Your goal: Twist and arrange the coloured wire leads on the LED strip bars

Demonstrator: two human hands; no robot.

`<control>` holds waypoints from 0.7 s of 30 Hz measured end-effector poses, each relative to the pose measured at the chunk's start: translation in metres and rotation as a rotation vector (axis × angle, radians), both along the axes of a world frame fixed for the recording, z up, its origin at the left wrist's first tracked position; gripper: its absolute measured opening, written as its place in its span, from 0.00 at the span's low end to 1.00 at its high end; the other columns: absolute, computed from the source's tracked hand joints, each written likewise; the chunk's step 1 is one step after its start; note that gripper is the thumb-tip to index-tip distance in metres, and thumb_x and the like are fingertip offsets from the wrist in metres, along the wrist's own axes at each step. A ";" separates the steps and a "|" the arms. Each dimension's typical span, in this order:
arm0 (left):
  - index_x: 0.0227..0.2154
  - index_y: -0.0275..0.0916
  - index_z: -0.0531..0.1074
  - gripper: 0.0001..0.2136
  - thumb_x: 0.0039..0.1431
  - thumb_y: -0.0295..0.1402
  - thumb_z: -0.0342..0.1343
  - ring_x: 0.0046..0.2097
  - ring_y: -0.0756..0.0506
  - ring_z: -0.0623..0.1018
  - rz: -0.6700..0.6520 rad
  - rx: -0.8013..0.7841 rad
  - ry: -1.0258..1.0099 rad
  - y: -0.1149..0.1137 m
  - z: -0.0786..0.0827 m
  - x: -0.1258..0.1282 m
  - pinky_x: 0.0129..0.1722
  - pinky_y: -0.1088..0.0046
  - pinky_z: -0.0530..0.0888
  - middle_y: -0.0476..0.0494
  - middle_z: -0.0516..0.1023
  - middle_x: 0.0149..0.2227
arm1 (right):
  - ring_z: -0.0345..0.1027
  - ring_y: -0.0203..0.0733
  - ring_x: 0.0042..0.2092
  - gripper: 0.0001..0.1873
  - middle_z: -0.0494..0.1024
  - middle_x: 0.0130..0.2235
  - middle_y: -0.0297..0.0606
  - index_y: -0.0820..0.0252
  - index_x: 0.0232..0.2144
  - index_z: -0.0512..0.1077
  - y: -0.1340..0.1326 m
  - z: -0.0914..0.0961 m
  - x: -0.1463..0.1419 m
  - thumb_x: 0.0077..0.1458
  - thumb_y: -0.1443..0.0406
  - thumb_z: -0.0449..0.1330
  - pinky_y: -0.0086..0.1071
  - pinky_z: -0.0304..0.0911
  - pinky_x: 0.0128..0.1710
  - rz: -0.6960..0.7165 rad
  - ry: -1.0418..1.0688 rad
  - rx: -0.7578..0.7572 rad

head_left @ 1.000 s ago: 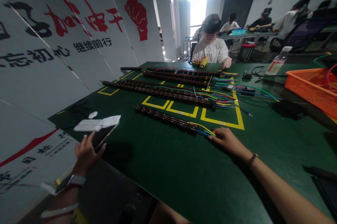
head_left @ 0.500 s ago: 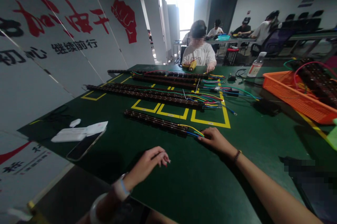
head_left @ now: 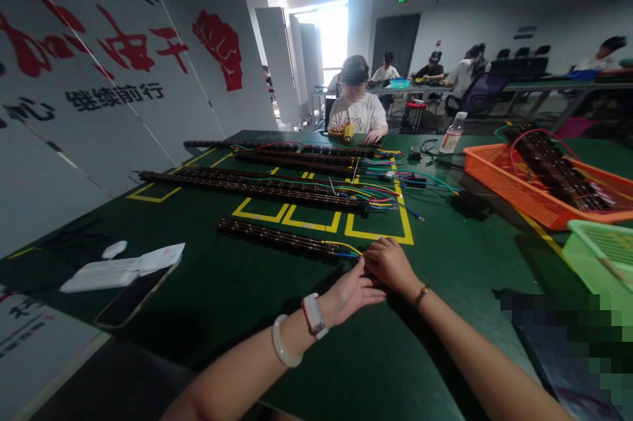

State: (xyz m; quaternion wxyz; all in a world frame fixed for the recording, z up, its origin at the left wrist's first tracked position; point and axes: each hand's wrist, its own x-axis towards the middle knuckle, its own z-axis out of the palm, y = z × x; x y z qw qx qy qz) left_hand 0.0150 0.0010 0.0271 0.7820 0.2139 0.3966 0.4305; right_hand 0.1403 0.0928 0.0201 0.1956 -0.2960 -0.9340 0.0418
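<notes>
Head view: at the left of the table (head_left: 237,276), a white packet (head_left: 101,274) and a phone (head_left: 136,299) lie together, perhaps put there to be out of the way. Towards the middle, long dark strips (head_left: 257,187) lie side by side over yellow tape (head_left: 378,237), their loose ends to the right, probably so all face one way. Nearer the person, the short strip (head_left: 277,238) lies alone, its wires (head_left: 349,247) running right to the hands. The left hand (head_left: 349,295) is loosely open, fingers spread, a fingertip beside the wire ends; whether it touches them I cannot tell. The right hand (head_left: 390,266) has its fingers closed on those ends, seemingly to keep them gathered. Further right, an orange basket (head_left: 509,191) holds more strips, with a green basket (head_left: 586,256) just beside it.
</notes>
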 end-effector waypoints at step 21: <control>0.34 0.34 0.69 0.07 0.60 0.34 0.51 0.35 0.51 0.74 0.397 -0.012 -0.268 0.037 -0.027 0.009 0.38 0.74 0.69 0.43 0.74 0.35 | 0.63 0.45 0.42 0.10 0.73 0.38 0.43 0.63 0.40 0.72 -0.015 -0.004 -0.003 0.54 0.71 0.56 0.39 0.58 0.48 0.053 -0.192 0.290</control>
